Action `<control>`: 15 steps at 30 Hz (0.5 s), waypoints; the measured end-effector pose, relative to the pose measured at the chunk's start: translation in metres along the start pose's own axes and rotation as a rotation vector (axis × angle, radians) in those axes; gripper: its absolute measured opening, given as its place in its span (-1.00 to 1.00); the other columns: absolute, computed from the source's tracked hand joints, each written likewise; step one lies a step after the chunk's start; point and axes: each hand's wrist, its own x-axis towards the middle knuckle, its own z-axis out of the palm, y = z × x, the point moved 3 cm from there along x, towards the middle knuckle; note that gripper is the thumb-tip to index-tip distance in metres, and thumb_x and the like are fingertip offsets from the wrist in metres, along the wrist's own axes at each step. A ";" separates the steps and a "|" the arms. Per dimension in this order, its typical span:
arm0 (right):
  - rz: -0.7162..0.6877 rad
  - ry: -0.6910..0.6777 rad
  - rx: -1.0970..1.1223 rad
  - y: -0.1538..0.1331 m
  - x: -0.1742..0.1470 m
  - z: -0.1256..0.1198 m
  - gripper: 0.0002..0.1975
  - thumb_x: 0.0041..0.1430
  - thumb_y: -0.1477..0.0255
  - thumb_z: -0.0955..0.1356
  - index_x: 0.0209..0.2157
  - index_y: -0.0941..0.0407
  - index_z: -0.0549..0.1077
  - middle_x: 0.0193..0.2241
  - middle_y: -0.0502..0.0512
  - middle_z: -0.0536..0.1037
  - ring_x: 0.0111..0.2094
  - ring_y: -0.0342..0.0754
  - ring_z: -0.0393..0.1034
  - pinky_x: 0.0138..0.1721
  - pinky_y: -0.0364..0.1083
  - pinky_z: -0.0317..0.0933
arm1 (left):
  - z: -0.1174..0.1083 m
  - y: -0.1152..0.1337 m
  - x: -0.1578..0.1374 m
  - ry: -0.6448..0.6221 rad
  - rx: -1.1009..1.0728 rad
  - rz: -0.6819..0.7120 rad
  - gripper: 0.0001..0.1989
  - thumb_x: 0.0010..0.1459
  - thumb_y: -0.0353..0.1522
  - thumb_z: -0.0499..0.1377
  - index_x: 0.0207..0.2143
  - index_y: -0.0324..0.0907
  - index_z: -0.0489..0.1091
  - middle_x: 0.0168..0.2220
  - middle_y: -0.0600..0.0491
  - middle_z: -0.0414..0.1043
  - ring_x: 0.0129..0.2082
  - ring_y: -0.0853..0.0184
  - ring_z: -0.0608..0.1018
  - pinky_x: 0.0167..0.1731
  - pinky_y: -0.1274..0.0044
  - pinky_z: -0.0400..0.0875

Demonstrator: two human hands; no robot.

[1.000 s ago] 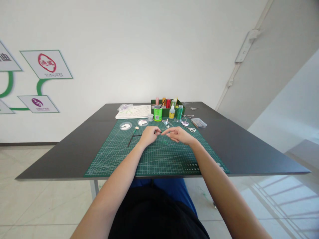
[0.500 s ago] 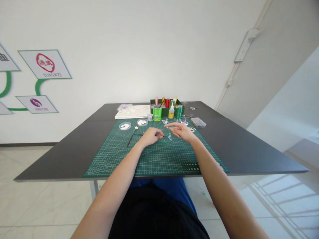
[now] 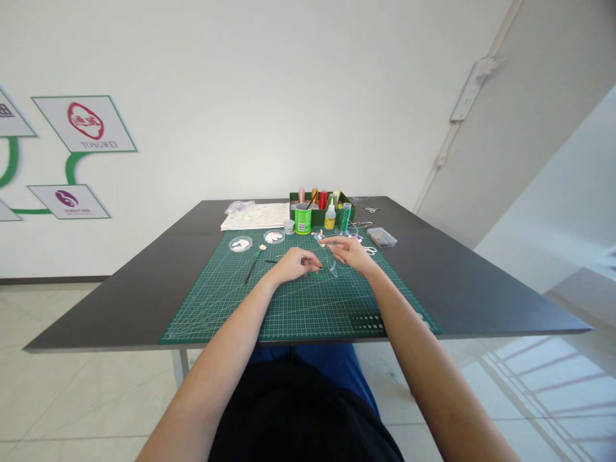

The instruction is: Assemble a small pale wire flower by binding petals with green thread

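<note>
My left hand (image 3: 294, 264) is over the green cutting mat (image 3: 298, 314), fingers closed in a pinch on a thin dark piece with green at its end. Beside those fingertips is a small see-through, petal-like piece (image 3: 333, 270); whether it is joined to the pinched piece I cannot tell. To the right, my right hand (image 3: 350, 252) is slightly raised, index finger pointing left and the other fingers curled together. Whatever it holds, perhaps fine thread, is too small to make out. A dark stem with a pale flower tip (image 3: 262, 248) lies left of my left hand.
Behind the hands stand a green can (image 3: 303, 220), a glue bottle (image 3: 330, 216), a green thread spool (image 3: 345, 217) and a green box (image 3: 317, 217) with more spools. Two shallow dishes (image 3: 240, 244) are at left. White scissors (image 3: 370, 251) and a clear case (image 3: 382, 237) are at right.
My left hand has shifted slightly right, and the green end at its fingertips shows more. The see-through piece has moved a little right and down. My right hand has barely moved.
</note>
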 end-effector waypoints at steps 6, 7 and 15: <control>0.048 -0.002 -0.069 0.007 0.002 -0.001 -0.47 0.18 0.15 0.35 -0.01 0.28 0.56 -0.75 -0.18 0.12 -0.66 -0.21 -0.03 -0.57 -0.17 -0.13 | 0.000 0.003 -0.001 0.022 -0.024 0.007 -0.90 0.07 -0.43 0.28 -0.33 -0.21 0.61 -0.52 0.05 0.57 -0.55 0.39 0.52 -0.42 0.57 0.40; 0.054 0.001 -0.076 0.009 0.002 -0.001 -0.48 0.17 0.15 0.35 -0.02 0.28 0.57 -0.75 -0.18 0.12 -0.66 -0.21 -0.03 -0.58 -0.17 -0.13 | -0.001 0.004 -0.001 0.030 -0.029 0.008 -0.90 0.07 -0.43 0.29 -0.34 -0.21 0.61 -0.52 0.05 0.57 -0.56 0.39 0.52 -0.43 0.57 0.39; 0.113 0.010 -0.094 0.018 0.005 -0.001 -0.47 0.12 0.16 0.35 -0.07 0.30 0.58 -0.77 -0.18 0.12 -0.67 -0.22 -0.03 -0.59 -0.18 -0.14 | -0.004 0.008 -0.002 0.118 -0.048 0.032 -0.93 0.10 -0.41 0.29 -0.37 -0.22 0.58 -0.51 0.06 0.55 -0.54 0.41 0.49 -0.41 0.57 0.37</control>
